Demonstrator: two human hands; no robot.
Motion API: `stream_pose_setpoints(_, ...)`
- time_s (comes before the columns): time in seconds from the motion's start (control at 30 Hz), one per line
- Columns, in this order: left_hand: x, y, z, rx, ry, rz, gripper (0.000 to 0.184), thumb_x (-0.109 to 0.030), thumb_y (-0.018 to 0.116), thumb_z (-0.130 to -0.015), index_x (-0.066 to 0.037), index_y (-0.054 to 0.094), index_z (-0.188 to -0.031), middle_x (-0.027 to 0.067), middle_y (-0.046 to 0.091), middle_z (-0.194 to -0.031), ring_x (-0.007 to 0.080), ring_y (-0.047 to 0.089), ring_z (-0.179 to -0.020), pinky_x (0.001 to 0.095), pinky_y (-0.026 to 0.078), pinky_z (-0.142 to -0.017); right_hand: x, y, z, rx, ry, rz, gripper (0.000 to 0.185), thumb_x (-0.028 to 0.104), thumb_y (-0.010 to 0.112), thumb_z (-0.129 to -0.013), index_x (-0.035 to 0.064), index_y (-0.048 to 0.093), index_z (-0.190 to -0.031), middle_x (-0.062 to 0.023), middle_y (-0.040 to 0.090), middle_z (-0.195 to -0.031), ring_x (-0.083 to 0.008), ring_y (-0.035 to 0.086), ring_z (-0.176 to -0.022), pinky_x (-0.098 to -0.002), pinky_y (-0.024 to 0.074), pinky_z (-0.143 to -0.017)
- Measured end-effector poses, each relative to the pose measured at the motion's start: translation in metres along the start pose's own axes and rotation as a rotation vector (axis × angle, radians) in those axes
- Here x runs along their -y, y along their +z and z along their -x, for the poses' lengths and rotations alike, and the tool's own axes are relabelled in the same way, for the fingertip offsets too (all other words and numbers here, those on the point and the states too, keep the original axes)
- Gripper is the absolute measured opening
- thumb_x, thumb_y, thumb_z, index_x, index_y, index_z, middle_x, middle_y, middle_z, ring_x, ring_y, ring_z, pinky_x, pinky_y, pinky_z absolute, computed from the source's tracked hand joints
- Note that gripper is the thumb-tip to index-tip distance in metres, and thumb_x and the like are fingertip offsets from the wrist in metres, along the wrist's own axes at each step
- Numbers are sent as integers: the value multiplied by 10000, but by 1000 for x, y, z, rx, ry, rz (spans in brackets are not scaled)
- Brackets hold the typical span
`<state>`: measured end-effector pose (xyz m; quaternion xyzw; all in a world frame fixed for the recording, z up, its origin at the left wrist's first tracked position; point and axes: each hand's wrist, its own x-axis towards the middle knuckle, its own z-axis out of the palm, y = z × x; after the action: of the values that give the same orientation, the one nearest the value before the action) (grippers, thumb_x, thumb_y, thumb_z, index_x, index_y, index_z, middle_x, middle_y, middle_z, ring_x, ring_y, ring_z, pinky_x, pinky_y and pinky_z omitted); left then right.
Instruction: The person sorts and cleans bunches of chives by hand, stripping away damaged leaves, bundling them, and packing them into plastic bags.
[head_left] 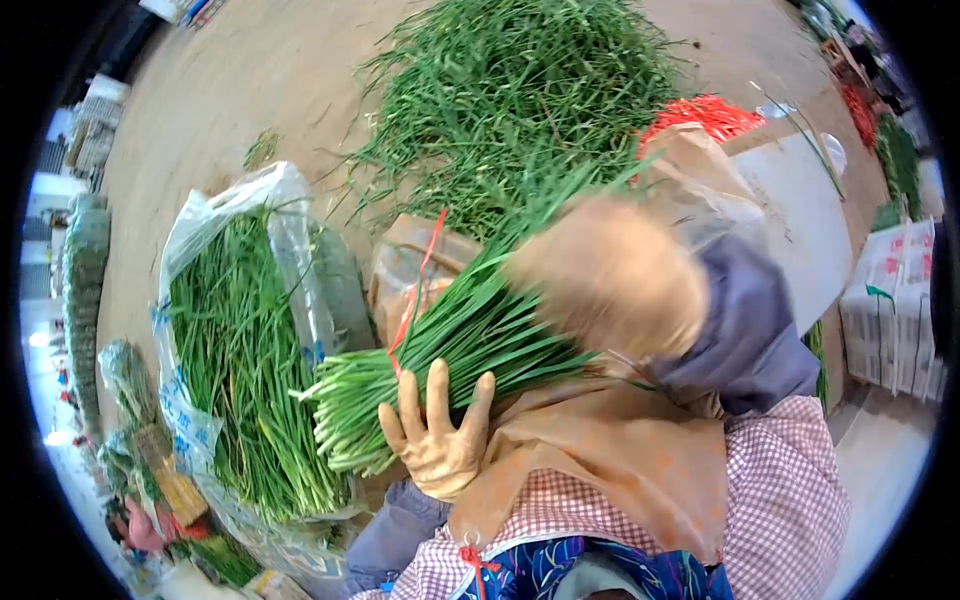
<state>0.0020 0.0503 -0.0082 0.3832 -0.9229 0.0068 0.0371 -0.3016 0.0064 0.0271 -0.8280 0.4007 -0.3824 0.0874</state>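
Tan, concrete-like floor with goods stacked around its edges.

Faintly marked, it stretches across the top and down the left, bowed by the wide lens. A long row of plastic-wrapped bundles lines the left side, a stack of pale packages beside it, and whitish light glares along that rim. At right, strapped white boxes with red printing stand near a paler stretch of floor.
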Motion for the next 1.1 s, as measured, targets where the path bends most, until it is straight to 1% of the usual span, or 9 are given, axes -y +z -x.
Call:
stream_pose_setpoints(0.03, 3, -8, 0, 61, 20, 14, 635, -532, 658, -759, -330, 538, -1350, 162, 413, -1461, 392, 353, -1330, 532, 56, -1131, 27, 22, -15, 194, -67, 163, 578, 340, 707, -789, 122, 560, -1304, -110, 613, -1177, -271, 612, -1062, -467, 405, -1016)
stream_pose_setpoints(0.17, 16, -26, 1, -268, 377, 445, 375, -202, 707, -738, -90, 677, -1095, 135, 627, -1158, 324, 606, -1056, 424, 523, -793, 12, 86, -11, 393, 114, -47, 1030, 395, 832, -585, 128, 346, -1452, -138, 521, -1313, -341, 509, -1210, -494, 338, -1057)
stream_pose_setpoints(0.23, 16, -20, 12, -203, 298, 655, 370, -154, 728, -730, -45, 671, -1080, 125, 666, -1041, 287, 658, -939, 367, 543, -786, 3, 86, -14, 495, 279, -188, 1117, 394, 873, -522, 107, 332, -1456, -172, 534, -1282, -377, 516, -1176, -481, 384, -997)
stream_pose_setpoints(0.37, 25, 8, 39, 50, -299, 608, 385, -167, 786, -721, -1, 668, -1048, 190, 676, -962, 354, 651, -884, 428, 519, -821, -16, 103, 8, 379, 283, -348, 974, 425, 847, -608, 90, 391, -1400, -190, 575, -1169, -396, 543, -1106, -460, 429, -954)
stream_pose_setpoints(0.47, 33, 34, 37, -215, -602, 976, 555, -259, 805, -772, -16, 586, -1221, 175, 623, -1180, 294, 562, -1121, 420, 451, -967, -4, 107, 22, 220, 234, -341, 940, 442, 840, -620, 62, 423, -1371, -194, 570, -1168, -398, 542, -1095, -463, 435, -941)
stream_pose_setpoints(0.5, 40, 24, 29, 6, -699, 1267, 735, -378, 814, -765, 15, 492, -1297, 178, 535, -1283, 304, 497, -1178, 421, 375, -1029, 5, 105, 22, 189, 206, -296, 938, 445, 838, -622, 54, 426, -1368, -194, 568, -1167, -396, 541, -1092, -464, 437, -939)
stream_pose_setpoints(0.8, 16, 35, -58, -394, -518, 1815, 689, -301, 866, -714, -13, 532, -1244, 85, 580, -1185, 194, 545, -1070, 349, 450, -948, 31, 72, 23, 159, 500, -356, 887, 351, 830, -667, 18, 411, -1374, -220, 558, -1210, -376, 541, -1127, -439, 435, -967)
stream_pose_setpoints(0.93, 4, 35, -92, -473, -428, 1848, 624, -243, 885, -689, -1, 571, -1171, 67, 622, -1089, 168, 592, -956, 311, 494, -859, 42, 18, 2, 103, 397, 51, 674, 302, 795, -730, 0, 524, -1268, -214, 597, -1154, -377, 570, -1084, -435, 448, -942)
stream_pose_setpoints(1.1, -12, 23, -112, -351, -372, 1787, 572, -134, 854, -700, -4, 552, -1168, 73, 629, -1082, 164, 605, -954, 298, 508, -826, 63, 13, -15, -267, 376, -274, 316, 195, 742, -832, 24, 624, -1070, -120, 667, -858, -248, 663, -734, -314, 520, -656)
